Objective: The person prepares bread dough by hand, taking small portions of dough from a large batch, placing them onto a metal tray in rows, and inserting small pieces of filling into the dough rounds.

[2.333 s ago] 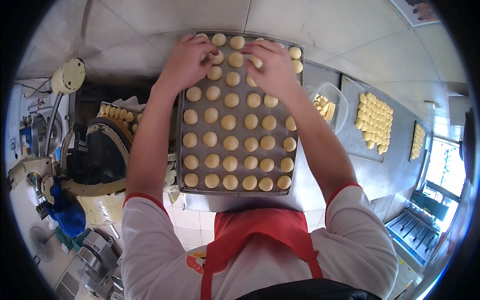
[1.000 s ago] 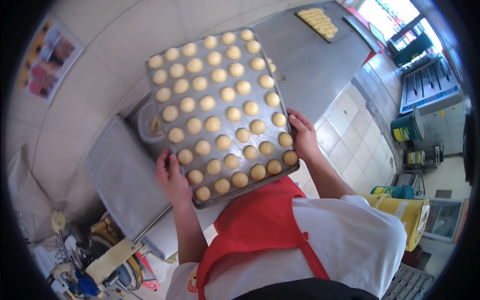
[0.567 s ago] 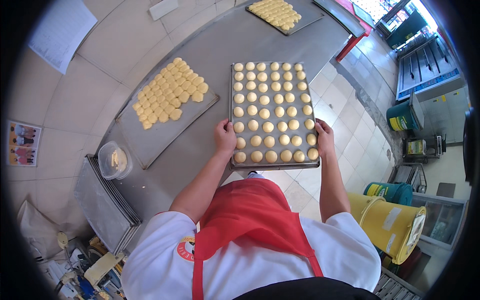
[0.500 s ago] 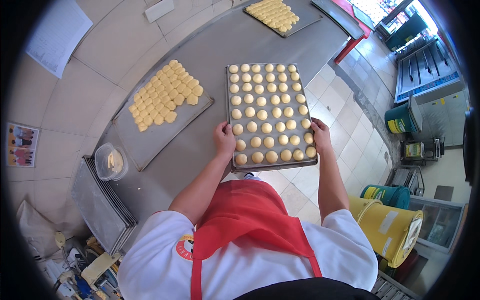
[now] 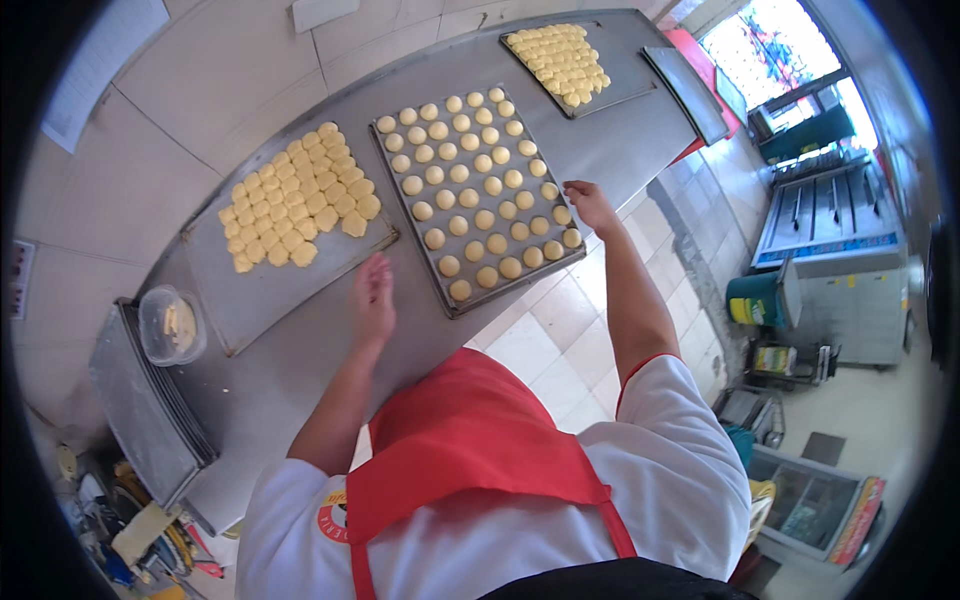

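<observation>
A baking tray (image 5: 470,290) with rows of round dough balls (image 5: 484,219) rests on the grey worktable, its near right corner at the table edge. My right hand (image 5: 592,207) is at the tray's right side, fingertips beside or just touching the rim, fingers loosely extended. Off the tray, my left hand (image 5: 374,300) hovers over the table with fingers stretched and slightly blurred. It is nearest the right corner of a second tray (image 5: 245,318), which bears a close-packed sheet of dough pieces (image 5: 300,195). Neither hand visibly holds anything.
A clear plastic tub (image 5: 170,325) with pale pieces stands at the left, beside a stack of trays (image 5: 150,400). Farther back lie another dough-covered tray (image 5: 560,65) and a bare tray (image 5: 685,92). A teal bucket (image 5: 757,300) stands on the floor at right.
The tray of dough balls has moved left from my two-handed hold onto the table. My left hand has let go and moved left; my right hand has shifted up and left.
</observation>
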A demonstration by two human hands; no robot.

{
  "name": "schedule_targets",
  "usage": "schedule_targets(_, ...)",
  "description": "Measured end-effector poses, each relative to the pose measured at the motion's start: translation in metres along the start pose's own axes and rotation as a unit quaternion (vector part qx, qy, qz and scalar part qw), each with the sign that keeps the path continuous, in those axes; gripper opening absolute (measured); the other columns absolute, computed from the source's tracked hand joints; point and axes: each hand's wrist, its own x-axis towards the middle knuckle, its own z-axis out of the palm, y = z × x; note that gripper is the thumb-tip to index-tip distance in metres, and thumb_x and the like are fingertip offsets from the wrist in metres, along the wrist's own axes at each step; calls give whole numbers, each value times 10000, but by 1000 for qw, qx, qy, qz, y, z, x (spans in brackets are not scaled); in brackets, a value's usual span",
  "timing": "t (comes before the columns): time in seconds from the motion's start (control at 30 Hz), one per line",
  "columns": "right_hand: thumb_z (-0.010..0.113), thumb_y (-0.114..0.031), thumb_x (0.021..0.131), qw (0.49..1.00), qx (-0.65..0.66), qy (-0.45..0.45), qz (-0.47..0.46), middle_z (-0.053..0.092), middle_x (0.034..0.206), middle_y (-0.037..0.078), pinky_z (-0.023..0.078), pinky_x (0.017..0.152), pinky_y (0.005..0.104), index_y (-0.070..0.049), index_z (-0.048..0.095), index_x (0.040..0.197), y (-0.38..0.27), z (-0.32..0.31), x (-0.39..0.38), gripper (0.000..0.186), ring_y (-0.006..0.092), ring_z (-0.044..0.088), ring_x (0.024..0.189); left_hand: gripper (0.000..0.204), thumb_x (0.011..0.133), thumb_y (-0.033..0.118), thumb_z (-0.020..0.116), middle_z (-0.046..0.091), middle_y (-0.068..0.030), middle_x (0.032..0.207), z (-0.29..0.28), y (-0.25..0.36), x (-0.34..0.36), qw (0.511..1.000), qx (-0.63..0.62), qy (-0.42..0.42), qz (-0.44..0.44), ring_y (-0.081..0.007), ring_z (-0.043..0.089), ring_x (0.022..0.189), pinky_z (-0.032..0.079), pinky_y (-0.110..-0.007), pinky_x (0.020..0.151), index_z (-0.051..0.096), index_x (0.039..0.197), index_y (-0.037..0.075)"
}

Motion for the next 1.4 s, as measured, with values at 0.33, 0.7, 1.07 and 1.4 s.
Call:
schedule_targets(0.33, 702, -202, 976, 968, -108, 46, -221, 739, 1150, 189, 589, 935, 470, -84, 782, 1215, -110, 34, 107, 278, 384, 726, 1049, 358, 1033, 82, 621, 595, -179, 1308, -53, -19, -77, 922, 341, 164, 85, -363, 596, 1216, 505, -461, 1029, 639, 1388, 44)
schedule_targets(0.7, 719, -200, 921, 891, -219, -83, -389, 747, 1226, 42, 533, 1066, 458, -213, 806, 1199, -138, 88, 221, 291, 330, 650, 1215, 351, 1032, 93, 650, 633, -149, 1268, 43, 14, -141, 856, 412, 310, -31, -306, 636, 1140, 540, -432, 953, 646, 1379, 40)
schedule_targets(1.07, 730, -192, 892, 820, -197, -158, -513, 720, 1270, -35, 485, 1097, 445, -212, 798, 1150, -103, 47, 186, 268, 257, 629, 1191, 357, 1050, 121, 664, 613, -147, 1263, 111, 14, -194, 813, 417, 388, -124, -292, 635, 1110, 546, -419, 933, 635, 1399, 50)
schedule_targets(1.4, 760, -183, 879, 786, -173, -214, -554, 716, 1206, -50, 509, 1037, 430, -167, 784, 1057, -71, 29, 142, 180, 233, 631, 1118, 368, 1045, 134, 676, 623, -130, 1261, 117, 10, -201, 810, 422, 387, -125, -263, 655, 1097, 576, -401, 925, 646, 1405, 62)
